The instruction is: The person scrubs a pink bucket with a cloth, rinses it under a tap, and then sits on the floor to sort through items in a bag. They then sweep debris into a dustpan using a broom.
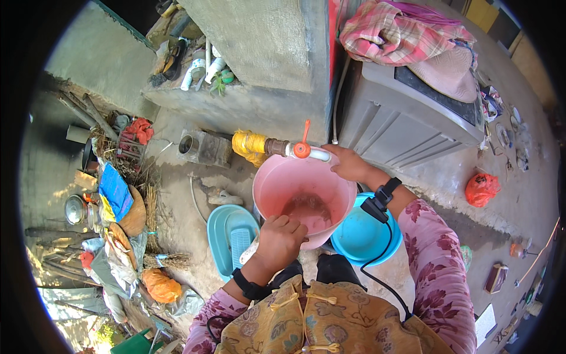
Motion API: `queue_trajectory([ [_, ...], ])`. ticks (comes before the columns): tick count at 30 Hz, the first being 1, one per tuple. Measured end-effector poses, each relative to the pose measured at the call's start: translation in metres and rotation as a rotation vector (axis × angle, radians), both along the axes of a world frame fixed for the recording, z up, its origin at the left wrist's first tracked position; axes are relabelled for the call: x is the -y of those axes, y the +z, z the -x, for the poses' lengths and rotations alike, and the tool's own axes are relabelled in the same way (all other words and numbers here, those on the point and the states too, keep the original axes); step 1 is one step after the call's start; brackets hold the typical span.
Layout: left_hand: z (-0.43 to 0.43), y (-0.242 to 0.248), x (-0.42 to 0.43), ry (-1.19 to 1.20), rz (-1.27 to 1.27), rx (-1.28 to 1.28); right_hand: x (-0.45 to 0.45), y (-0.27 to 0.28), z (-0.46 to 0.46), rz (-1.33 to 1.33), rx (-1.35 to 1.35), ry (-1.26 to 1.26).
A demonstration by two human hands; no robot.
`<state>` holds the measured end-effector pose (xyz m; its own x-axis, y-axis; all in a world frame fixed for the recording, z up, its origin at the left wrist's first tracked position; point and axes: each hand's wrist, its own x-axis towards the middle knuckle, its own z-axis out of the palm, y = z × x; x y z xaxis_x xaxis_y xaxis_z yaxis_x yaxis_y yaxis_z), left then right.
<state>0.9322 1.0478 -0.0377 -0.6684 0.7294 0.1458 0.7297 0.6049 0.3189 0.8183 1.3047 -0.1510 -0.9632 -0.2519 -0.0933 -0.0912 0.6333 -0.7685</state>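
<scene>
A pink plastic bucket (276,186) hangs tilted in front of me, its mouth facing up at me. My left hand (281,239) grips its near rim, with the fingers curled over the edge. At the far right of the rim, my right hand (351,164) is closed on the edge, close to the outlet of a white pipe (320,154). That tap has an orange handle valve (302,149) and sits over the bucket's far rim. A darker wet patch shows at the bottom; whether it is standing water I cannot tell.
Below the bucket stand a round blue basin (384,250) and a blue washboard basin (214,223). A grey washing machine (398,119) with cloth (398,35) on top is at upper right. A concrete block (205,148) sits left of the tap. Firewood and bags line the left.
</scene>
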Motion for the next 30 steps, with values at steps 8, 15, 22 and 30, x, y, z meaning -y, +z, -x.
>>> queue_trajectory([
  [8,-0.029,0.010,0.016,0.026,-0.139,0.092,0.030,0.018,0.008,-0.008,0.344,-0.030],
  [15,-0.020,-0.022,0.028,-0.108,-0.194,0.063,-0.014,0.033,-0.031,-0.179,0.211,0.017],
  [22,0.006,-0.046,0.033,-0.267,-0.152,0.001,-0.038,0.082,-0.061,0.039,0.422,-0.187],
  [30,0.004,-0.032,0.050,-0.273,-0.110,-0.016,-0.036,0.115,-0.096,-0.025,0.364,-0.257],
])
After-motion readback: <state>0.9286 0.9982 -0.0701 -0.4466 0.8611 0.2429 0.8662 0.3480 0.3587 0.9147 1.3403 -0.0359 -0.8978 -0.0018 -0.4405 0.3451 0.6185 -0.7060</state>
